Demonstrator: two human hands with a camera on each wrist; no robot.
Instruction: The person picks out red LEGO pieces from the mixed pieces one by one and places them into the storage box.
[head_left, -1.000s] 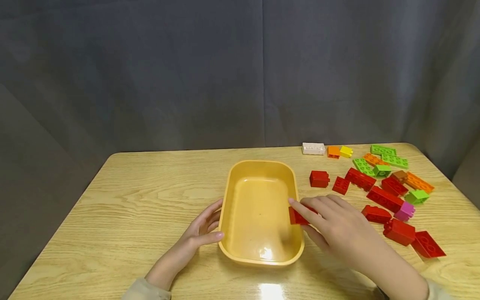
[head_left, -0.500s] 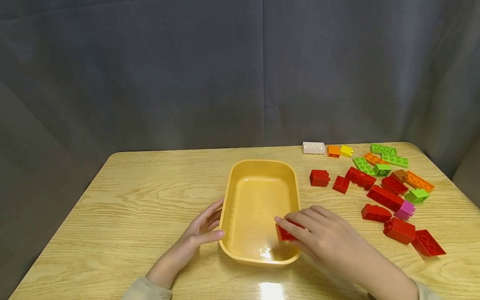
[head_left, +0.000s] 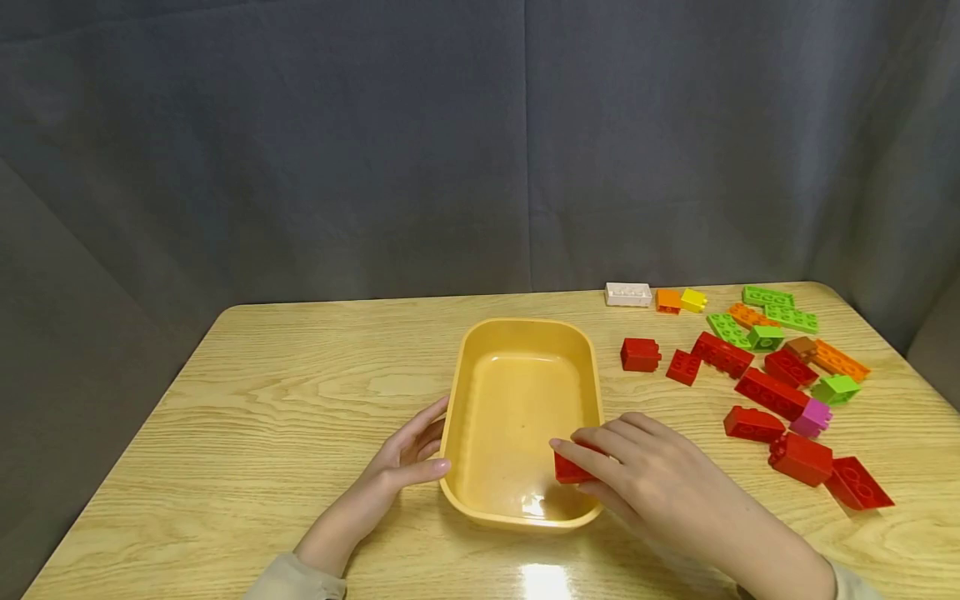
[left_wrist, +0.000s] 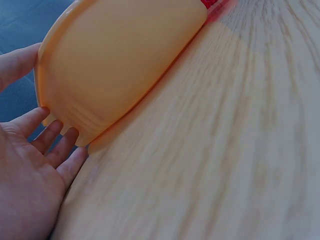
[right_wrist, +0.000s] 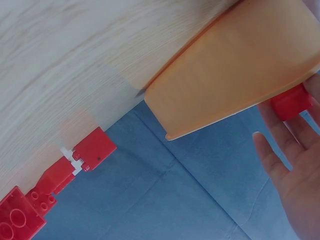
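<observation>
A yellow plastic tub (head_left: 517, 408) stands on the wooden table, its bare floor showing. My left hand (head_left: 393, 462) rests against the tub's left side. In the left wrist view, the fairly straight fingers (left_wrist: 62, 142) touch the outer wall, with the thumb near the rim. Over the tub's right front part, my right hand (head_left: 637, 467) pinches a red toy brick (head_left: 570, 469) between thumb and fingers, partly covering it. The right wrist view shows this red brick (right_wrist: 291, 102) at the rim line, with the right hand (right_wrist: 300, 165) around it.
Several red bricks (head_left: 771, 394) lie scattered to the right. Green (head_left: 791, 318), orange (head_left: 840, 360) and brown bricks (head_left: 801, 348) are among them, plus a pink brick (head_left: 812, 418). At the back lie a white brick (head_left: 628, 294) and a yellow brick (head_left: 693, 300). A dark curtain (head_left: 375, 150) hangs behind.
My right hand has carried the red brick left and toward me, from the tub's right rim to over its front part, then nearly stopped. The left hand stays at the tub's side.
</observation>
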